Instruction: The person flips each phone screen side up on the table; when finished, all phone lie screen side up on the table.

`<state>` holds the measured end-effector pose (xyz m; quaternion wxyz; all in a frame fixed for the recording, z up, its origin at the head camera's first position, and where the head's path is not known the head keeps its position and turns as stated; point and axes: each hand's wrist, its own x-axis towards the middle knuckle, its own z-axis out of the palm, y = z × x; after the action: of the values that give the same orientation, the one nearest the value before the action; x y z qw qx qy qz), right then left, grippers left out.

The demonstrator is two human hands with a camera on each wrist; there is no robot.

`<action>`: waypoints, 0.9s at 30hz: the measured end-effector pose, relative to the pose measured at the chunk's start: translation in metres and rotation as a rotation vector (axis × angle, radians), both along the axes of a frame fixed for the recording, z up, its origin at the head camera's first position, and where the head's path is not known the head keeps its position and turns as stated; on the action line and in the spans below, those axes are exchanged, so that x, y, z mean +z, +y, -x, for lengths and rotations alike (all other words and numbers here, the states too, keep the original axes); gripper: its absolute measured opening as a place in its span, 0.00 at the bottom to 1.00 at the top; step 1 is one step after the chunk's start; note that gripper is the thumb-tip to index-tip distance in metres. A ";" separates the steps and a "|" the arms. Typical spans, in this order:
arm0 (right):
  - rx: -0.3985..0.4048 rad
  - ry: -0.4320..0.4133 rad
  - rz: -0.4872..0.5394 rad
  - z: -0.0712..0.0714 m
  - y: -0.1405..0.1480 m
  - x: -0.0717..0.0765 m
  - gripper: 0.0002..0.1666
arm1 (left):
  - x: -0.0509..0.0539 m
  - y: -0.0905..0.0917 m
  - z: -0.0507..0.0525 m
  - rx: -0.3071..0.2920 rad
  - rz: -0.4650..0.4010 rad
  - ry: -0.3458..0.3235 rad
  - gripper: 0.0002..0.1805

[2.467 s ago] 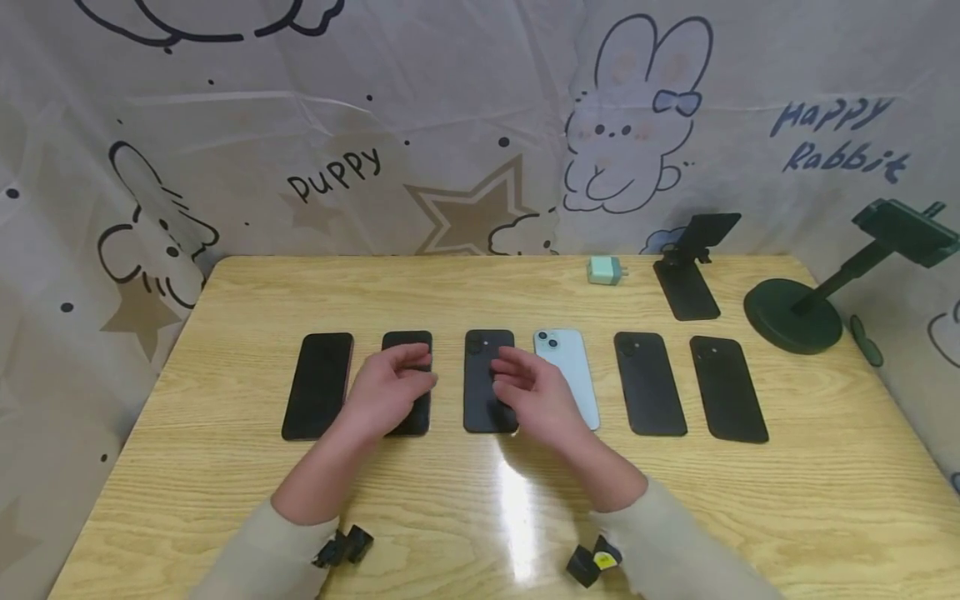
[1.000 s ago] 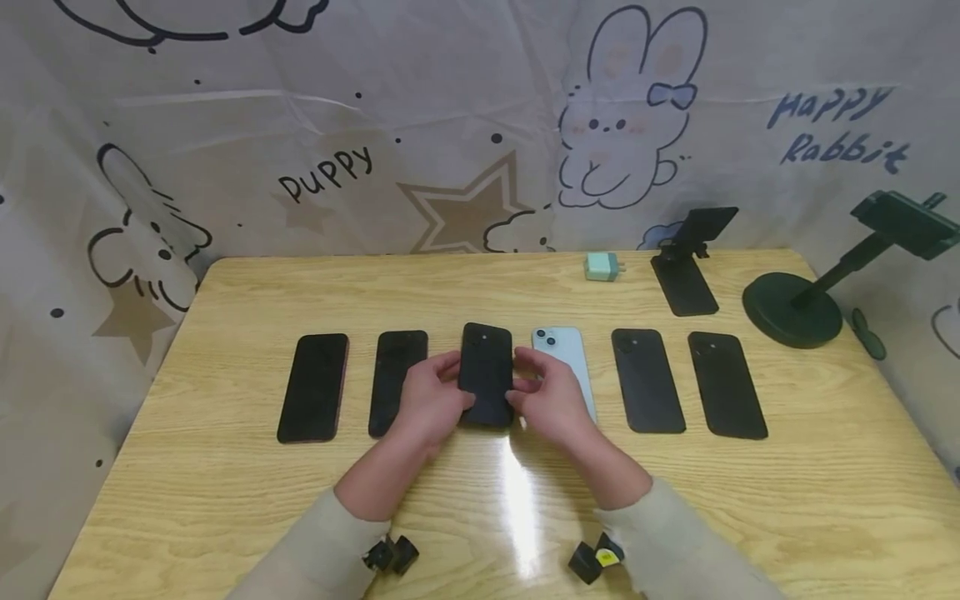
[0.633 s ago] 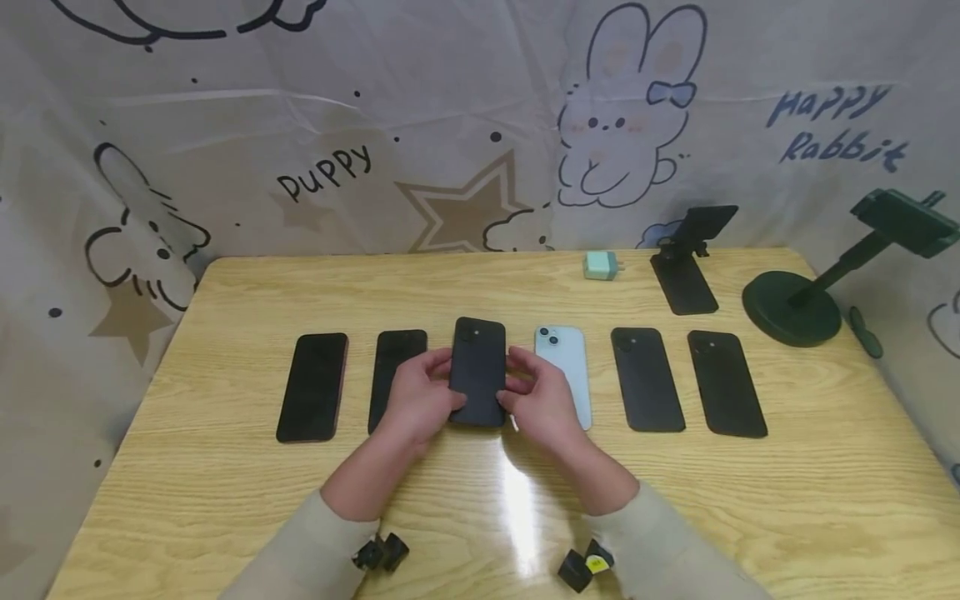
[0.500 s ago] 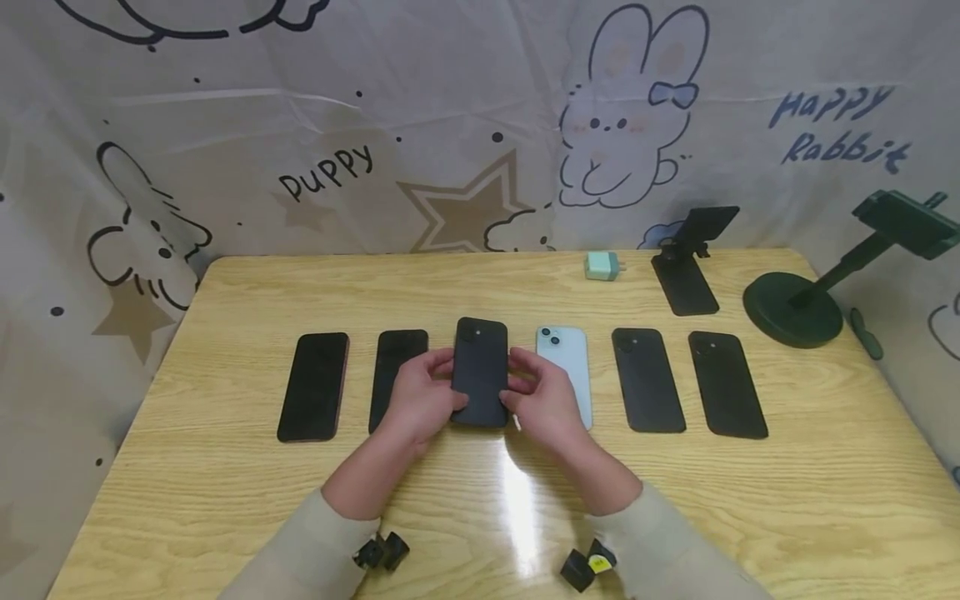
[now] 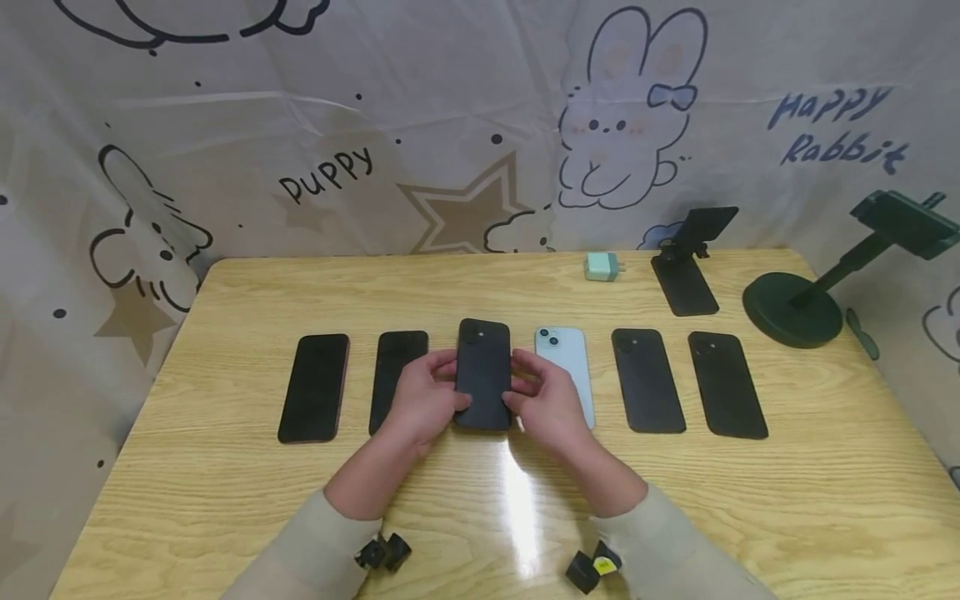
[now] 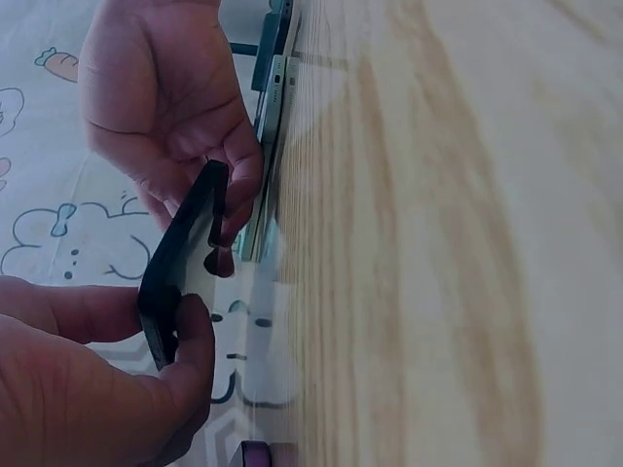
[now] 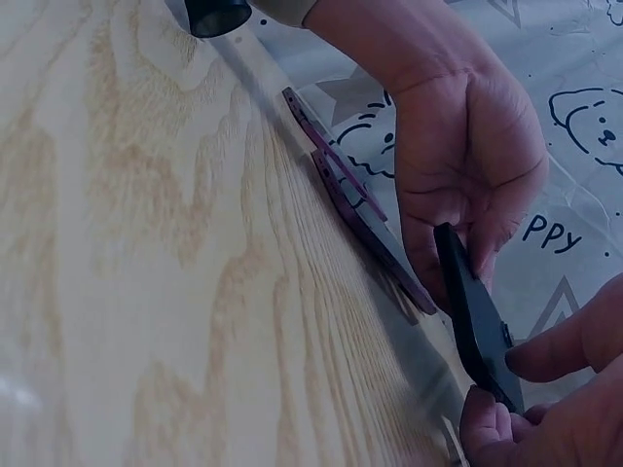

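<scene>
A black phone (image 5: pixel 483 375), camera side up, is held between both hands at the middle of the row. My left hand (image 5: pixel 423 396) pinches its left edge, thumb near the lower corner. On the opposite edge my right hand (image 5: pixel 547 400) grips it the same way. Both wrist views show the phone (image 6: pixel 180 253) raised off the table and tilted, with fingers beneath it. Beside my left hand lies a dark phone (image 5: pixel 393 367), partly covered by that hand. A light blue phone (image 5: pixel 572 358) lies partly behind my right hand.
Another dark phone (image 5: pixel 313 388) lies at the far left. Two black phones (image 5: pixel 648 380) lie to the right. Toward the back stand a mint charger plug (image 5: pixel 601 267), a small black phone stand (image 5: pixel 686 283) and a dark green stand (image 5: pixel 793 308). A printed cloth hangs behind.
Earlier, both hands hovered over the row and the middle black phone lay flat. Now both hands hold that phone, lifted. Over the last half second it has barely moved.
</scene>
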<state>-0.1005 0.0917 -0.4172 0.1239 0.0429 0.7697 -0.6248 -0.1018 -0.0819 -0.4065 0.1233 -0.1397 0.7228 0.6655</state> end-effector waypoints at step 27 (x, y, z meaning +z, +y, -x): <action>0.117 0.175 0.165 -0.007 -0.010 0.008 0.34 | 0.012 -0.017 0.001 -0.176 -0.338 0.133 0.20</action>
<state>-0.0940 0.0819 -0.4094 0.0959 -0.0671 0.7248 -0.6789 -0.1024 -0.0984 -0.3946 0.1548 -0.0092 0.6167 0.7718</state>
